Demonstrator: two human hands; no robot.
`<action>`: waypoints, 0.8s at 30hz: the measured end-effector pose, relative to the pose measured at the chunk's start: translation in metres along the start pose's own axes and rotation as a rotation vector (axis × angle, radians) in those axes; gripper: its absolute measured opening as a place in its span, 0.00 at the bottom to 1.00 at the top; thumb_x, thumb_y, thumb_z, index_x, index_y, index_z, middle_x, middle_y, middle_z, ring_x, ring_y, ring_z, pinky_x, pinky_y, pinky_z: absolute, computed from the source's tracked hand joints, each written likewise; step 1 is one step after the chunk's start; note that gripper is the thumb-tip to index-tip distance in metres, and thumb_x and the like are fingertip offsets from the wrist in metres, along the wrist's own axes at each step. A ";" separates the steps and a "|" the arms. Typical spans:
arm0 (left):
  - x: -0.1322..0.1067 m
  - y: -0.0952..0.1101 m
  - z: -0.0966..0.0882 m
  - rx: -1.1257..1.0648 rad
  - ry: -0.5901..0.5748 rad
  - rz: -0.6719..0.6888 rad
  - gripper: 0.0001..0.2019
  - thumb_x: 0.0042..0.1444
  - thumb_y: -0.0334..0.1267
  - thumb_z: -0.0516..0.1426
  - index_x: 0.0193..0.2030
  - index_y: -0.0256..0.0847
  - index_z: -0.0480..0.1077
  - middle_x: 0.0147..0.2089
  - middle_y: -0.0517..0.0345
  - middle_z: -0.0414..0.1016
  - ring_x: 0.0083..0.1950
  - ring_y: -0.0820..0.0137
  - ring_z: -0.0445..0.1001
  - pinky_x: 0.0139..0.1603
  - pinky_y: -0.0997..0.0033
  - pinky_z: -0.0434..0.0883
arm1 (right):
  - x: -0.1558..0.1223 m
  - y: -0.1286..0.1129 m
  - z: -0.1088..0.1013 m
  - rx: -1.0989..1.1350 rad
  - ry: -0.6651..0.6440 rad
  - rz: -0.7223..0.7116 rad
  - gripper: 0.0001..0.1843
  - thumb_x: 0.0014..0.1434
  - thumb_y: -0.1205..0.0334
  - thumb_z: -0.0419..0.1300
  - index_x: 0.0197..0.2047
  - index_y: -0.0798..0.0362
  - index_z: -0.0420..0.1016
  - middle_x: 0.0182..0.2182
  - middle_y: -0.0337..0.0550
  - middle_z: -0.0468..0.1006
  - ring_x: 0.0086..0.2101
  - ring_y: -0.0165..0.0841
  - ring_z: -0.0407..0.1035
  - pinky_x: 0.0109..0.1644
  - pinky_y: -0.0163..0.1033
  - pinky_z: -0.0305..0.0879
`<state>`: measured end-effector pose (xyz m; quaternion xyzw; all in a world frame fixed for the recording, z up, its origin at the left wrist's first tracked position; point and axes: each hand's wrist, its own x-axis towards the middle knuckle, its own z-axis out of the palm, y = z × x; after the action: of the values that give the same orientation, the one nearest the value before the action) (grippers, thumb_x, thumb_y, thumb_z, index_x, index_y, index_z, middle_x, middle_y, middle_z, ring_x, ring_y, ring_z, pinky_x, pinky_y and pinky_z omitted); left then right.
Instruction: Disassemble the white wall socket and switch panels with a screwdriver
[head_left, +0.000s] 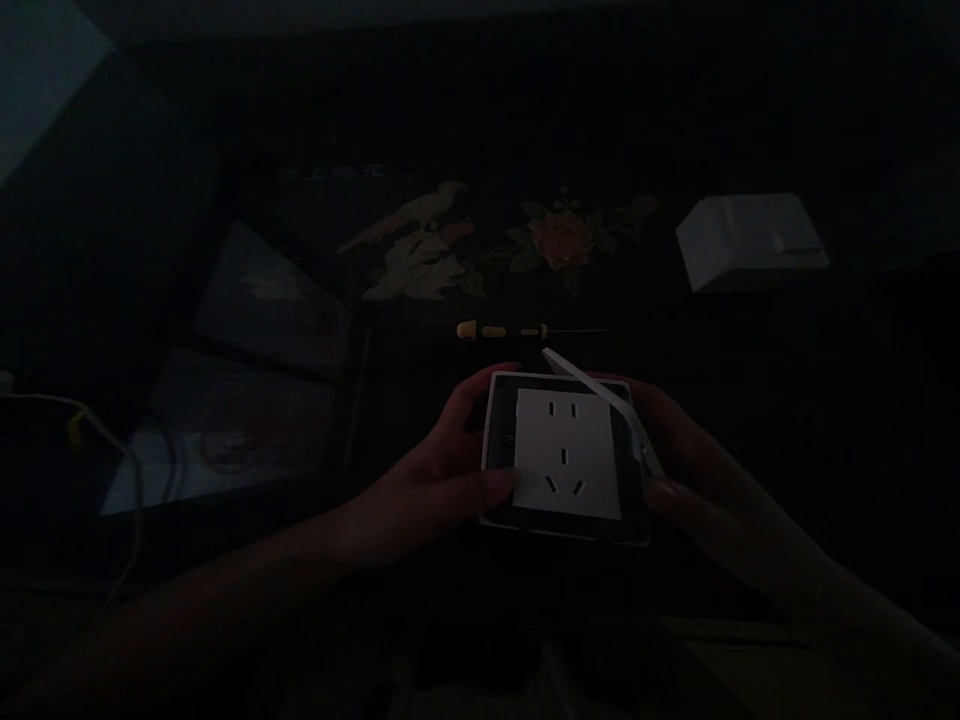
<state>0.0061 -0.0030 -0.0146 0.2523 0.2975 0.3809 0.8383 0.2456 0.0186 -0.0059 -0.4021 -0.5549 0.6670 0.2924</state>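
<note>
Both hands hold a wall socket (566, 450) with a white face of several slots set in a dark surround with a pale rim. My left hand (442, 485) grips its left side, thumb on the front edge of the face and fingers behind. My right hand (697, 475) closes on the right side, its thumb by the lower right edge. A white cover frame (600, 390) stands tilted up along the right side, partly over the socket; whether it is still attached I cannot tell. Beyond the socket lies a screwdriver (502, 330) with a yellow and black handle, shaft pointing right.
A white box-like object (752, 243) sits at the back right of the dark table, which bears a bird and flower picture (559, 240). On the left hangs a white cable (127, 460) with a yellow tie. Light reflects off the tabletop at left. The scene is very dark.
</note>
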 end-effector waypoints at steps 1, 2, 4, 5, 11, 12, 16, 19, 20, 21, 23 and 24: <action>0.000 0.000 0.000 -0.013 0.003 -0.001 0.32 0.59 0.33 0.65 0.65 0.56 0.58 0.56 0.58 0.76 0.55 0.67 0.77 0.53 0.68 0.76 | 0.000 0.001 0.000 -0.007 -0.001 -0.015 0.28 0.60 0.45 0.65 0.61 0.37 0.65 0.56 0.41 0.76 0.53 0.40 0.76 0.46 0.36 0.78; 0.000 0.000 0.001 -0.025 0.003 -0.002 0.32 0.58 0.33 0.65 0.65 0.56 0.58 0.56 0.58 0.76 0.55 0.67 0.77 0.53 0.68 0.76 | 0.000 0.001 -0.001 -0.017 -0.001 -0.034 0.28 0.60 0.44 0.64 0.61 0.36 0.65 0.57 0.40 0.76 0.53 0.40 0.75 0.46 0.37 0.78; -0.001 0.000 0.001 -0.041 0.003 -0.013 0.33 0.58 0.34 0.66 0.66 0.56 0.57 0.57 0.57 0.75 0.55 0.66 0.77 0.53 0.68 0.76 | 0.000 0.003 -0.002 -0.051 0.016 -0.082 0.27 0.60 0.41 0.62 0.62 0.32 0.66 0.59 0.38 0.75 0.54 0.40 0.74 0.48 0.38 0.78; -0.001 0.000 0.002 -0.048 0.003 -0.016 0.34 0.58 0.34 0.66 0.66 0.57 0.56 0.58 0.57 0.75 0.56 0.66 0.77 0.53 0.68 0.76 | 0.000 0.004 -0.002 -0.074 0.030 -0.106 0.28 0.61 0.40 0.61 0.62 0.31 0.65 0.59 0.38 0.75 0.54 0.40 0.74 0.49 0.39 0.78; 0.000 0.000 0.001 -0.028 0.024 -0.001 0.36 0.57 0.34 0.66 0.67 0.58 0.53 0.58 0.57 0.76 0.57 0.65 0.77 0.53 0.68 0.75 | -0.004 0.001 -0.004 -0.181 0.197 -0.196 0.27 0.63 0.38 0.57 0.63 0.33 0.67 0.59 0.40 0.75 0.56 0.42 0.73 0.49 0.43 0.79; 0.000 -0.001 0.001 -0.008 0.023 0.001 0.37 0.57 0.34 0.66 0.67 0.59 0.52 0.58 0.57 0.76 0.57 0.64 0.76 0.54 0.67 0.75 | -0.006 0.000 -0.004 -0.195 0.220 -0.208 0.26 0.63 0.40 0.58 0.63 0.32 0.67 0.59 0.39 0.74 0.56 0.42 0.73 0.49 0.42 0.79; -0.001 -0.002 0.000 0.061 0.012 0.013 0.38 0.58 0.35 0.66 0.68 0.61 0.51 0.61 0.57 0.73 0.62 0.60 0.73 0.57 0.63 0.73 | -0.010 -0.001 -0.001 -0.340 0.253 -0.306 0.33 0.61 0.44 0.63 0.67 0.31 0.60 0.64 0.41 0.67 0.56 0.42 0.72 0.50 0.43 0.78; -0.002 -0.003 -0.001 0.075 0.011 0.012 0.32 0.60 0.41 0.63 0.67 0.62 0.54 0.65 0.57 0.69 0.63 0.59 0.71 0.55 0.63 0.74 | -0.010 0.002 0.004 -0.559 0.238 -0.455 0.40 0.57 0.45 0.67 0.68 0.36 0.57 0.65 0.46 0.62 0.62 0.49 0.62 0.58 0.53 0.72; -0.002 -0.003 -0.001 0.083 0.000 0.015 0.30 0.61 0.44 0.62 0.66 0.62 0.54 0.65 0.58 0.68 0.62 0.60 0.71 0.53 0.64 0.74 | -0.009 0.004 0.005 -0.628 0.225 -0.500 0.41 0.56 0.46 0.67 0.68 0.38 0.56 0.65 0.48 0.61 0.64 0.50 0.59 0.60 0.56 0.69; -0.003 -0.004 -0.002 0.099 -0.014 0.023 0.29 0.62 0.46 0.61 0.66 0.62 0.55 0.65 0.58 0.67 0.61 0.60 0.72 0.52 0.65 0.75 | -0.009 0.005 0.007 -0.688 0.211 -0.534 0.41 0.56 0.47 0.68 0.68 0.39 0.56 0.65 0.49 0.60 0.64 0.51 0.57 0.62 0.57 0.67; -0.003 -0.006 -0.003 0.147 -0.032 0.055 0.29 0.62 0.48 0.61 0.65 0.61 0.55 0.64 0.57 0.68 0.60 0.61 0.72 0.52 0.66 0.74 | -0.008 0.006 0.009 -0.779 0.182 -0.569 0.40 0.58 0.49 0.67 0.68 0.42 0.55 0.64 0.50 0.60 0.64 0.50 0.55 0.64 0.57 0.64; -0.002 -0.006 -0.003 0.174 -0.035 0.063 0.29 0.61 0.47 0.62 0.65 0.60 0.54 0.63 0.57 0.69 0.60 0.62 0.72 0.52 0.66 0.74 | -0.007 0.006 0.010 -0.812 0.173 -0.578 0.39 0.58 0.50 0.66 0.68 0.44 0.55 0.64 0.51 0.60 0.65 0.49 0.54 0.65 0.57 0.62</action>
<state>0.0059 -0.0080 -0.0199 0.3402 0.3069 0.3753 0.8058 0.2410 0.0064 -0.0099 -0.3671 -0.8319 0.2536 0.3301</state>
